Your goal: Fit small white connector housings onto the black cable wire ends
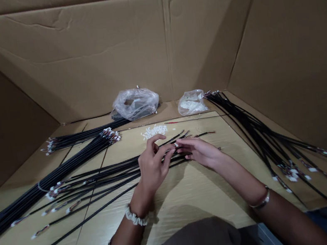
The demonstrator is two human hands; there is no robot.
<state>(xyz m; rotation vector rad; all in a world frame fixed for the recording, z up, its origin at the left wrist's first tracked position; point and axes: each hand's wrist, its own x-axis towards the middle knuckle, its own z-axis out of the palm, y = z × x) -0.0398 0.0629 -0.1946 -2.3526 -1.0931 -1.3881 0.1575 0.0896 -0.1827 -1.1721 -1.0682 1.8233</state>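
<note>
My left hand (pixel 155 162) and my right hand (pixel 199 150) meet fingertip to fingertip above the table. Between them shows a small white connector (pixel 176 145), pinched by the thumb and forefinger of my left hand. The fingers of my right hand close on its other side; any wire they hold is hidden. Below both hands lie loose black cables (pixel 112 176), white connectors on their left ends and bare coloured wires on several right ends. Just beyond my left hand is a scattered pile of white connector housings (pixel 154 131).
Tied black cables (pixel 73 166) lie at the left, with another bundle (pixel 89 134) behind. At the back stand a clear plastic bag (pixel 136 103) and a smaller bag of white pieces (pixel 192 103). More cables (pixel 255 131) spread along the right. Cardboard walls (pixel 101 57) enclose the table.
</note>
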